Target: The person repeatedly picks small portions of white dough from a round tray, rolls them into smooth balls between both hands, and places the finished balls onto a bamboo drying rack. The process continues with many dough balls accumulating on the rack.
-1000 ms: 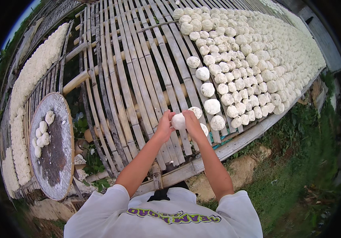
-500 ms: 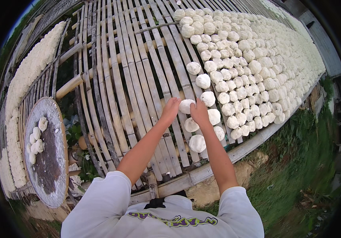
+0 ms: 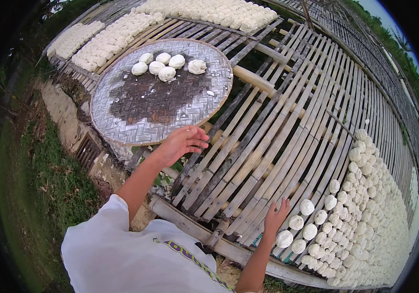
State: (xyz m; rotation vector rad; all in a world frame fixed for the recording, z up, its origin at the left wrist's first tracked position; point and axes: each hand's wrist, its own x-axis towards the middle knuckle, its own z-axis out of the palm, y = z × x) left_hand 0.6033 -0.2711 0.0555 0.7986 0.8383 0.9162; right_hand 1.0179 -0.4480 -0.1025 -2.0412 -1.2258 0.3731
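One white ball (image 3: 307,207), held between both my grips moments ago, now lies let go on the bamboo rack (image 3: 183,222), right of the woven tray (image 3: 212,100). That leaves me empty-handed: right grip (image 3: 279,211) loose on the ball's tray side, left grip (image 3: 185,145) half-curled, fingers apart, by the tray's rim.

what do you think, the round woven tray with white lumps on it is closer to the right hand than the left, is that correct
Not quite: the head view shows the round woven tray with white lumps on it closer to the left hand than the right hand.
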